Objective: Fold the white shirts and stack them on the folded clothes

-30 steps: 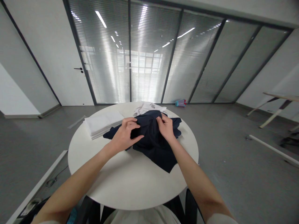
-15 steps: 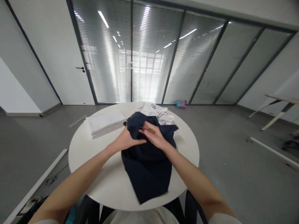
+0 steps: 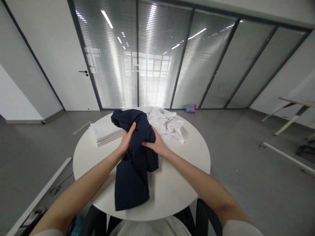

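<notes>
A dark navy garment, its exact kind unclear, is bunched between my hands over the round white table. My left hand grips its left side, thumb on top and the other fingers hidden behind the cloth. On the right side, my right hand holds a fold with the thumb in front and fingers behind. One end of the cloth flops over to the upper left, and the other hangs toward me, close to the table's near edge. Behind it lie a folded white cloth stack and a crumpled white garment.
A glass partition with blinds runs behind the table. A small blue and red item is on the floor beside it. Black chair parts sit under the near edge, and another table stands far right.
The navy garment has turned and shifted left, its upper end now draped to the upper left. My hands have moved apart onto its two sides, and more of the white garment shows.
</notes>
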`<state>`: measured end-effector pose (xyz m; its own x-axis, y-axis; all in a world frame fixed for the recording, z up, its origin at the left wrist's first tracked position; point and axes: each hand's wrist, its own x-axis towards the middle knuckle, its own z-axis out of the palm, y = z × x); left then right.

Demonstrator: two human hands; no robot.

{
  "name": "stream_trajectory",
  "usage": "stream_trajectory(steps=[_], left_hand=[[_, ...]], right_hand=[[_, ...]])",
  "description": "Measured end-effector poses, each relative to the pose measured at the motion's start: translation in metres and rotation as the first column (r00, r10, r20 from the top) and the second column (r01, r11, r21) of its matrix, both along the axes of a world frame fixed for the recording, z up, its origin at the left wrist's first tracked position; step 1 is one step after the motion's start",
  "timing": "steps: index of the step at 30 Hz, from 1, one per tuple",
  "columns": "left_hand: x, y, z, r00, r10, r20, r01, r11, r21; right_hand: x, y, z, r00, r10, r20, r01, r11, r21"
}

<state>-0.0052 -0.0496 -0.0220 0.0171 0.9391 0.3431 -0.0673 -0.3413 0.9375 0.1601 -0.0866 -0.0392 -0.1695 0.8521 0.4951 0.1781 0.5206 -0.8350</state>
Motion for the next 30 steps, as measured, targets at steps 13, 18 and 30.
stream_trajectory(steps=[13,18,30], left_hand=[[-0.053,0.038,0.007,0.613,0.512,-0.602,-0.115,0.812,0.573],[-0.063,0.041,0.003,0.322,0.489,-0.811,-0.130,0.871,0.473],[-0.105,0.072,-0.004,0.015,0.139,-0.990,-0.268,0.955,0.130]], right_hand=[[0.100,0.028,0.063,0.334,-0.926,0.175,0.664,0.363,0.654],[0.101,0.057,0.025,0.268,-0.435,0.859,0.468,0.839,0.279],[0.078,0.040,0.014,0.421,-0.696,0.581,0.379,0.717,0.585]])
